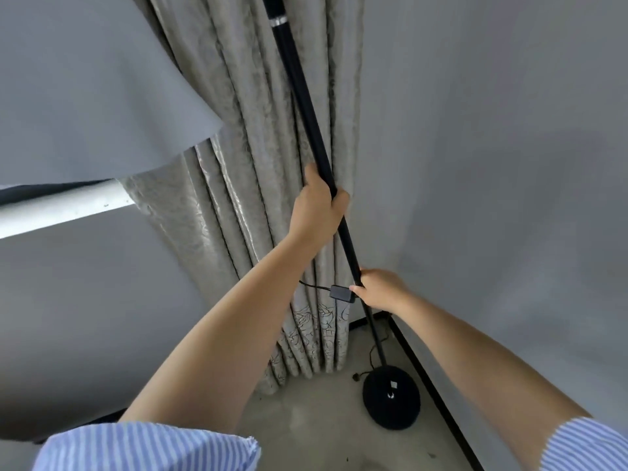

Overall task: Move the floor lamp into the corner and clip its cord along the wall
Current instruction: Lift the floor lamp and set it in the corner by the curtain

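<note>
The floor lamp's black pole (302, 93) runs from the top centre down to its round black base (390, 397), which rests on the floor close to the corner. My left hand (319, 207) is wrapped around the pole at mid-height. My right hand (380, 288) grips the pole lower down. A thin black cord with a small black switch box (341, 294) hangs beside my right hand. More cord (372, 360) lies on the floor behind the base.
A beige patterned curtain (258, 185) hangs in the corner behind the pole. The grey wall (492, 164) on the right has a black baseboard (431, 375). A grey cloth-covered surface (85, 107) with a white bar (61, 207) juts in from the left.
</note>
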Tool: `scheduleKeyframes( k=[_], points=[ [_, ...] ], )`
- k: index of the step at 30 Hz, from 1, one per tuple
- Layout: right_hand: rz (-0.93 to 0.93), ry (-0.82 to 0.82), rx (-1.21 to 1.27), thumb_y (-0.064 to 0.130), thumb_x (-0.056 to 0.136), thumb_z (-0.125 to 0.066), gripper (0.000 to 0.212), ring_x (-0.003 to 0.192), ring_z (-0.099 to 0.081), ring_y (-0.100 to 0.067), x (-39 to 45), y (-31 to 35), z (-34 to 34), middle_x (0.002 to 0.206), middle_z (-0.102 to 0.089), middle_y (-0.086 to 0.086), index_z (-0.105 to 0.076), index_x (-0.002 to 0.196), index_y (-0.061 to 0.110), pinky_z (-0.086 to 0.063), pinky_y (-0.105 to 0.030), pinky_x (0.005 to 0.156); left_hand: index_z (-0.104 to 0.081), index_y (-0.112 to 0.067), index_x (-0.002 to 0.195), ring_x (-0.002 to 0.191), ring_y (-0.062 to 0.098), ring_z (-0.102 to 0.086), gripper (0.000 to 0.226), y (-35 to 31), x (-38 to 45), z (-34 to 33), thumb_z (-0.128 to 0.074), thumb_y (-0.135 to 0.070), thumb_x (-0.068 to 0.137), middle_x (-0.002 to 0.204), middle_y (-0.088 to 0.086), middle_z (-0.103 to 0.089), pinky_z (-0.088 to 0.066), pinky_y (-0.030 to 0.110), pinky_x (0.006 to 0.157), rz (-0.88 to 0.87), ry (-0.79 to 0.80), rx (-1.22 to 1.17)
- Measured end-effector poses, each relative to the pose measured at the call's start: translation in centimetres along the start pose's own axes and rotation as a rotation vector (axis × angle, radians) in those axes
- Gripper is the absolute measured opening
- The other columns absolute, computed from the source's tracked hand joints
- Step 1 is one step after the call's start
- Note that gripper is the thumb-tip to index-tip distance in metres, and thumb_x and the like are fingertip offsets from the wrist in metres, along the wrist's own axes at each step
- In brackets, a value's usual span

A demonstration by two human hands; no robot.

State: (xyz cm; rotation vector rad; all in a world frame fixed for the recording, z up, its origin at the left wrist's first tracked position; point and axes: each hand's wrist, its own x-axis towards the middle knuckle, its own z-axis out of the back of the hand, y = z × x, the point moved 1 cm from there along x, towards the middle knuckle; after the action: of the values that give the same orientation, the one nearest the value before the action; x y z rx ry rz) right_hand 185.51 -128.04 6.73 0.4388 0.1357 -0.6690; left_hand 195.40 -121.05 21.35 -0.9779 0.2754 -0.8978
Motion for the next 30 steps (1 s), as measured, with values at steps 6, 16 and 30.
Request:
scheduleKeyframes(
  k=[6, 16, 30],
  points=[
    [0.055, 0.035, -0.010, 0.029, 0.091, -0.041, 0.036, 0.081, -0.062, -0.031, 5.4, -2.4, 1.2, 0.095, -0.065, -0.018, -0.042, 0.119, 0.007, -0.046, -0.035, 0.064, -0.017, 0.005, 0.129, 0.078, 0.045, -0.061, 0.049, 0.5, 3.8, -2.3, -0.045, -0.011, 0.092, 0.082, 0.028, -0.061, -0.041, 0.030, 0.045, 0.029, -0.030, 0.059],
    [0.101, 0.055, -0.025, 0.033, 0.091, -0.040, 0.044, 0.087, -0.062, -0.031, 9.4, -5.3, 2.8, 0.100, -0.066, -0.016, -0.037, 0.127, 0.009, -0.047, -0.034, 0.066, -0.011, 0.006, 0.133, 0.064, 0.036, -0.057, 0.055, -0.7, 7.4, -4.7, -0.044, -0.010, 0.092, 0.065, 0.013, -0.056, -0.045, 0.035, 0.047, 0.018, -0.076, 0.142],
    [0.108, 0.079, -0.001, 0.034, 0.090, -0.042, 0.042, 0.081, -0.061, -0.031, 9.7, -7.8, 4.6, 0.091, -0.065, -0.017, -0.041, 0.123, 0.009, -0.042, -0.032, 0.060, -0.016, 0.007, 0.130, 0.052, 0.024, -0.048, 0.049, -1.7, 8.6, -7.5, -0.042, -0.011, 0.093, 0.053, -0.003, -0.041, -0.041, 0.029, 0.048, -0.030, -0.124, 0.146]
  ],
)
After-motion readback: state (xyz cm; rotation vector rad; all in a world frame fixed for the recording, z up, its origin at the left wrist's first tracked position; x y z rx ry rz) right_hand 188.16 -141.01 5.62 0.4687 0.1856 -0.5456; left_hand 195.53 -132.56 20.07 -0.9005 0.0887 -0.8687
